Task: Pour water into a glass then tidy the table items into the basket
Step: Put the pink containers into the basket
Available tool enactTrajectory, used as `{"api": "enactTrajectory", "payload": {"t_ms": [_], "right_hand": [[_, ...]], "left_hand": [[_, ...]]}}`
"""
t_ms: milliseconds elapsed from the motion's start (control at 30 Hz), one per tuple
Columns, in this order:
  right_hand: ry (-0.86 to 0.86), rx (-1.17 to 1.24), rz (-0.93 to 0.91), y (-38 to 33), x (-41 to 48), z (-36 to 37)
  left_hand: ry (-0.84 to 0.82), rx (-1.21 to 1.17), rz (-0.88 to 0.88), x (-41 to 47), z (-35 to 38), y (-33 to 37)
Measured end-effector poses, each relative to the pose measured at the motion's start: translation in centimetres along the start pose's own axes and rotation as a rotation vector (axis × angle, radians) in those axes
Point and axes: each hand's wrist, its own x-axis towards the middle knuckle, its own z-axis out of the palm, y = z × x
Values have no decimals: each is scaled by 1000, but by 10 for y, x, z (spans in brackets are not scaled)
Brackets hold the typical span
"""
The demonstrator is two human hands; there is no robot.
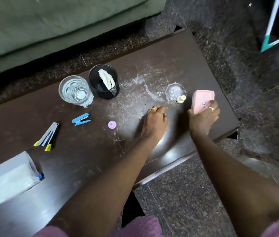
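Head view: glass point(75, 90) already holds water, standing at the far left-centre of the desk point(84, 168), just beside the mesh basket point(104, 82), which has a white crumpled thing inside. So pouring looks done; tidying is the step in hand.

Right hand point(203, 117) grips a pink box point(203, 101), smooth plastic, rounded rectangle, tilted up off the desk near the right end. Left hand point(155, 119) rests knuckles-down with fingers curled loosely, holding nothing that I can see, fingertips near a small cream bottle point(180, 99) that lies beside a clear round lid point(175, 92).

Key relation: basket lies well to the left and farther away than both hands; left hand is nearer it. The pink box must cross over the left arm's side to reach it.

Loose items remaining: lilac cap point(112, 124), blue stapler point(81, 119), grey-yellow tool point(47, 136), long axis running diagonally. All hard, small, easy pinches. Desk is dark, glossy, scratched.
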Motion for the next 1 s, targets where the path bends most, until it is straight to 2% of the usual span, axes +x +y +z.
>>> {"api": "enactTrajectory", "payload": {"t_ms": [100, 167, 333, 467, 633, 833, 1000], "right_hand": [[51, 7, -214, -16, -40, 4], [36, 70, -282, -28, -69, 7], [-261, 203, -450, -55, -147, 23], [-448, 289, -540, -105, -214, 46], [-637, 320, -791, -194, -299, 75], [-858, 224, -1151, -317, -424, 99], [-1018, 271, -1134, -416, -535, 111]], "left_hand": [[45, -65, -7, -6, -15, -7], [94, -107, -23, -12, -30, -14], [208, -175, -37, -41, -83, -54], [298, -254, -108, -77, -144, -109], [559, -322, -314, -136, -234, -188], [894, -347, -548, -217, -360, -281], [1346, -626, -739, -279, -441, -338]]}}
